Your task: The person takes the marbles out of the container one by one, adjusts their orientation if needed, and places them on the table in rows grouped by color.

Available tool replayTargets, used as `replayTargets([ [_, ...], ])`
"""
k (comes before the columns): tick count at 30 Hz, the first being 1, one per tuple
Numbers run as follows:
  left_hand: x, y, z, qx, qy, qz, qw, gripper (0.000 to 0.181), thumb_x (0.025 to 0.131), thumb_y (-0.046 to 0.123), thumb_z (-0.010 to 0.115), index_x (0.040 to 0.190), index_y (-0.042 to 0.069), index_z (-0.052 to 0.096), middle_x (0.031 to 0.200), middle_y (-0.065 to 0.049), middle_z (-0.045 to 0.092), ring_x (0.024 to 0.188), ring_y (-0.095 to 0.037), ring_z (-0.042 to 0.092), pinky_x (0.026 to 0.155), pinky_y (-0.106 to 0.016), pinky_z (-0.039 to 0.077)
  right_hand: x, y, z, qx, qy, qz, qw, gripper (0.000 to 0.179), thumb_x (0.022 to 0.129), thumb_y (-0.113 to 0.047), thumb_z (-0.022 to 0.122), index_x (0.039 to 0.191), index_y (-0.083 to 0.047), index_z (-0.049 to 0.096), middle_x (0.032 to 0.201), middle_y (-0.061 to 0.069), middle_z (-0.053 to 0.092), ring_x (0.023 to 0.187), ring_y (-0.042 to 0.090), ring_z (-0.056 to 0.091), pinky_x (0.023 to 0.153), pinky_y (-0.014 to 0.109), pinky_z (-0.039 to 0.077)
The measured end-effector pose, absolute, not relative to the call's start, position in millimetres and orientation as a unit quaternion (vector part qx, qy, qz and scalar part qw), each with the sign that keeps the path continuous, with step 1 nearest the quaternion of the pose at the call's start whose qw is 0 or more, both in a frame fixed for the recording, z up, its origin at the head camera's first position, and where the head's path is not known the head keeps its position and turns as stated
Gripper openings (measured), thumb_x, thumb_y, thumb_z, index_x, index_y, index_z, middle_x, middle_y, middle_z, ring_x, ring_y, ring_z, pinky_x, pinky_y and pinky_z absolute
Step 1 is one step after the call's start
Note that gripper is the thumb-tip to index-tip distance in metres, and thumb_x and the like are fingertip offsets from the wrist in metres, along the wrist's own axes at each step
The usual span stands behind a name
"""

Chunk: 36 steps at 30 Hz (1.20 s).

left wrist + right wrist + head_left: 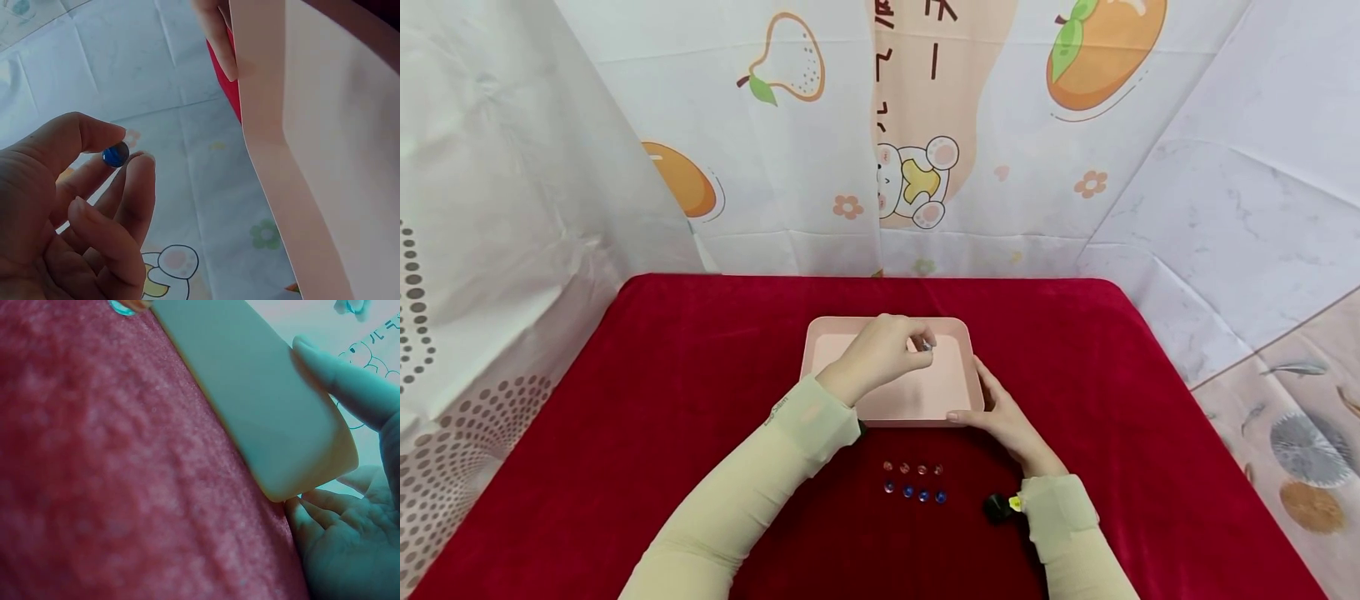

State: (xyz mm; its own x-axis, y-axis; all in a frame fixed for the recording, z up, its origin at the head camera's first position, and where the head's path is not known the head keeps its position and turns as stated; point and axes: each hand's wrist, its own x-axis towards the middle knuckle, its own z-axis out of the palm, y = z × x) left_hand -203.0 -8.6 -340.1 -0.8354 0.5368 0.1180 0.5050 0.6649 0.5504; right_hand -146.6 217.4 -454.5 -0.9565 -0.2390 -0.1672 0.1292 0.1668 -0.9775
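Note:
A shallow pink tray lies on the red cloth in the head view. Over its inside, my left hand pinches a small glass marble between thumb and fingertip; in the left wrist view it looks dark blue and shiny. The other fingers of that hand curl loosely below it. At the tray's front right corner, my right hand holds the tray, thumb at the front wall and fingers along the right side. The right wrist view shows the thumb against the wall near the rim and fingertips low at the corner.
In front of the tray lie two rows of small glass marbles: several clear reddish ones and, nearer me, several blue ones. Red velvet cloth covers the table. A printed white curtain hangs behind the table.

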Motion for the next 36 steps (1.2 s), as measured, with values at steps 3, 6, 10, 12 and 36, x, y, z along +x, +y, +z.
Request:
replayTargets([
  [3, -198.4, -12.0, -340.9, 0.288, 0.909, 0.301, 0.022, 0.019, 0.083, 0.013, 0.062, 0.096, 0.020, 0.074, 0.087, 0.007, 0.070, 0.082, -0.009, 0.061, 0.071, -0.025, 0.049, -146.4, 216.7, -453.9, -0.037, 0.747, -0.648, 0.143, 0.099, 0.088, -0.011, 0.073, 0.160, -0.030, 0.008, 0.156, 0.009, 0.037, 0.127, 0.030, 0.051, 0.096, 0.023, 0.046],
  [6, -193.6, -15.4, -342.6, 0.290, 0.903, 0.316, 0.026, 0.021, 0.085, 0.011, 0.061, 0.099, 0.019, 0.075, 0.089, 0.006, 0.070, 0.084, -0.010, 0.063, 0.072, -0.026, 0.050, -146.2, 216.3, -454.1, -0.037, 0.746, -0.650, 0.141, 0.100, 0.087, -0.011, 0.074, 0.160, -0.030, 0.009, 0.154, 0.010, 0.039, 0.125, 0.031, 0.052, 0.095, 0.023, 0.047],
  [10, -186.3, -20.0, -344.5, 0.289, 0.897, 0.331, 0.036, 0.020, 0.089, 0.014, 0.063, 0.102, 0.018, 0.076, 0.091, 0.006, 0.071, 0.083, -0.010, 0.063, 0.074, -0.026, 0.051, -146.4, 216.2, -455.4, -0.040, 0.748, -0.648, 0.136, 0.100, 0.086, -0.012, 0.075, 0.160, -0.027, 0.010, 0.155, 0.012, 0.037, 0.127, 0.032, 0.050, 0.095, 0.020, 0.046],
  [12, -182.3, -22.3, -345.6, 0.288, 0.897, 0.332, 0.041, 0.019, 0.090, 0.015, 0.063, 0.103, 0.020, 0.076, 0.092, 0.007, 0.071, 0.080, -0.009, 0.063, 0.073, -0.026, 0.051, -146.7, 215.9, -456.2, -0.041, 0.747, -0.649, 0.136, 0.100, 0.086, -0.012, 0.075, 0.160, -0.027, 0.010, 0.156, 0.012, 0.036, 0.128, 0.033, 0.049, 0.095, 0.019, 0.045],
  [36, -145.3, -43.5, -372.2, 0.292, 0.886, 0.354, 0.064, 0.012, 0.089, 0.024, 0.074, 0.099, 0.018, 0.076, 0.089, 0.010, 0.070, 0.068, -0.003, 0.056, 0.066, -0.021, 0.047, -146.4, 215.8, -455.9, -0.058, 0.733, -0.665, 0.128, 0.101, 0.086, -0.008, 0.075, 0.160, -0.025, 0.009, 0.160, 0.011, 0.030, 0.130, 0.034, 0.045, 0.093, 0.017, 0.045],
])
